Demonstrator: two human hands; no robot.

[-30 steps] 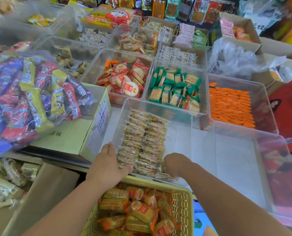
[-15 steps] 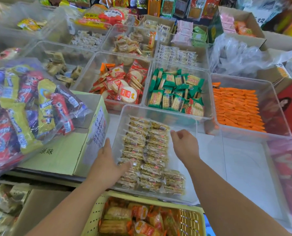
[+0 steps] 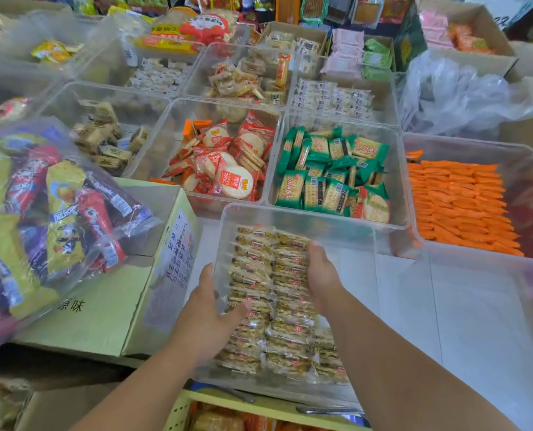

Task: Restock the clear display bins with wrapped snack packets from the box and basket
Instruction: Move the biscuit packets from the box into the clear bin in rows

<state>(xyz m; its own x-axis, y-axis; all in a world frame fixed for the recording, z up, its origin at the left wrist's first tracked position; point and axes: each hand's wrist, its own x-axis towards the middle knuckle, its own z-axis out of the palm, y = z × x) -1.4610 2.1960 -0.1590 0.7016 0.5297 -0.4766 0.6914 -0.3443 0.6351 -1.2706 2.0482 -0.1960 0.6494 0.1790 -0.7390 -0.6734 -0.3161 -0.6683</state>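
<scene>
A clear bin [image 3: 346, 231] sits front and centre with rows of clear-wrapped brown snack packets [image 3: 271, 293] along its left half. My left hand [image 3: 206, 315] straddles the bin's left wall, fingers outside and thumb inside on the packets. My right hand [image 3: 321, 275] is inside the bin, its straight fingers pressing on the right side of the packet rows. The right half of the bin floor is bare. At the bottom edge a yellow-green basket [image 3: 259, 405] holds orange-wrapped packets [image 3: 218, 421]. A pale green cardboard box [image 3: 103, 309] stands at the left.
A big clear bag of colourful snacks [image 3: 41, 213] lies on the box. Behind are bins of red-wrapped round crackers [image 3: 228, 163], green-wrapped crackers [image 3: 330, 172] and orange packets [image 3: 458, 203]. A large clear bin [image 3: 476, 321] stands at the right. More bins and cartons fill the back.
My right hand went from the bin's near edge forward into the bin, then left against the packet rows. My left hand slid forward along the bin's left wall.
</scene>
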